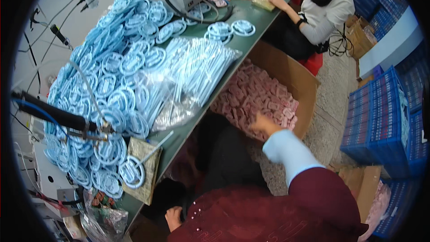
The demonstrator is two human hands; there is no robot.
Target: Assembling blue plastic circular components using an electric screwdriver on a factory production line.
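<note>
My right hand (pixel 264 124) reaches into a large cardboard box (pixel 307 94) beside the bench, low over a heap of small pink plastic pieces (pixel 264 94). Its fingers look apart and a little blurred, and nothing shows in them. Near the lower edge, by my lap, is my left hand (pixel 174 218); its fingers are only partly visible and what lies under them is hidden. On the bench, a light blue oval plastic piece (pixel 132 171) with a stick (pixel 156 146) across it rests on a worn flat pad (pixel 145 151).
Blue oval pieces (pixel 107 62) pile high on the green bench (pixel 244 42), beside bagged blue sticks (pixel 192 69). A black-sleeved arm fixture (pixel 58 113) juts over them. Another person (pixel 327 18) sits at the far end. Blue crates (pixel 376 116) stack at right.
</note>
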